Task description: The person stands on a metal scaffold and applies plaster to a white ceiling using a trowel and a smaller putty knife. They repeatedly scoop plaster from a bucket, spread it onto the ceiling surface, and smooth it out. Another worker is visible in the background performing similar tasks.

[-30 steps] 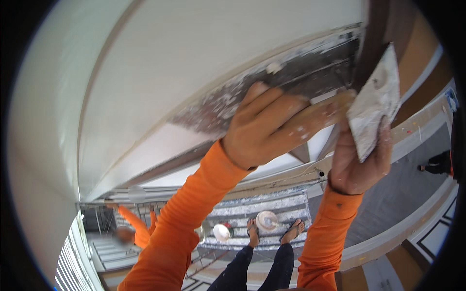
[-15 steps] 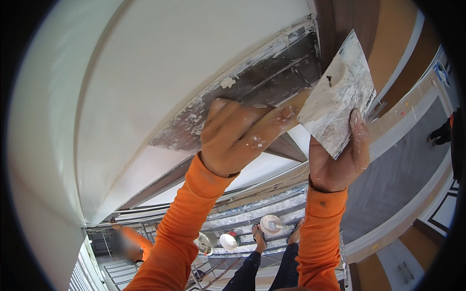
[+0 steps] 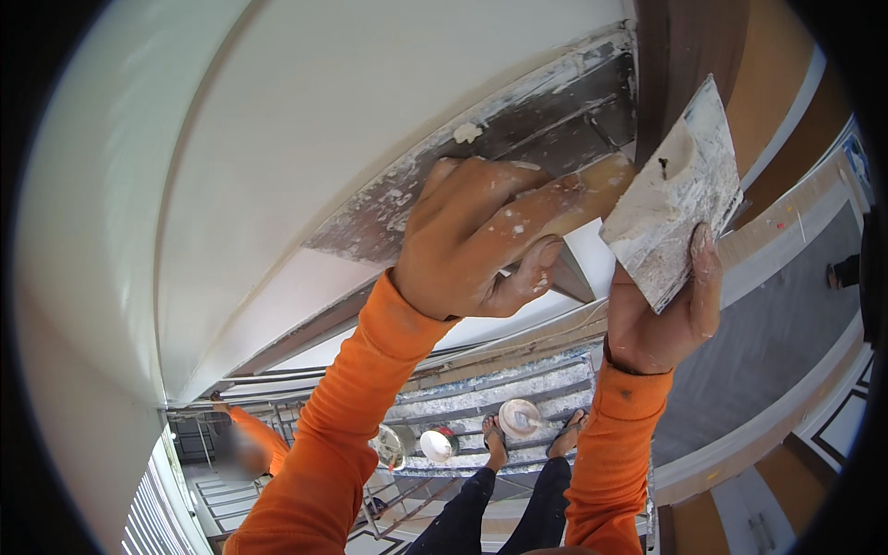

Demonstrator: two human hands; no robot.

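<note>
My right hand (image 3: 661,319) grips a flat plate (image 3: 680,190) smeared with white filler, thumb across its front and fingers behind. A thicker patch of filler with a dark speck sits on the plate's upper part. My left hand (image 3: 486,236) is closed on a tan, flat scraper-like piece (image 3: 601,188), whose far end reaches the plate's left edge; whether they touch I cannot tell. Behind the left hand runs a dark strip (image 3: 546,111) streaked with white filler, set along a pale curved surface (image 3: 305,120). A filler lump (image 3: 467,132) sticks to the strip.
Below are filler-spattered scaffold planks (image 3: 444,407) under my feet. On them stand a round pale tub (image 3: 521,418), a white-filled pot (image 3: 438,446) and a grey bucket (image 3: 396,448). A co-worker's orange sleeve (image 3: 257,437) shows at lower left. Another person's dark leg (image 3: 846,271) appears far right.
My left hand has turned, and its thumb now shows below the fingers. Both hands and the plate sit slightly farther right, as does the surrounding view.
</note>
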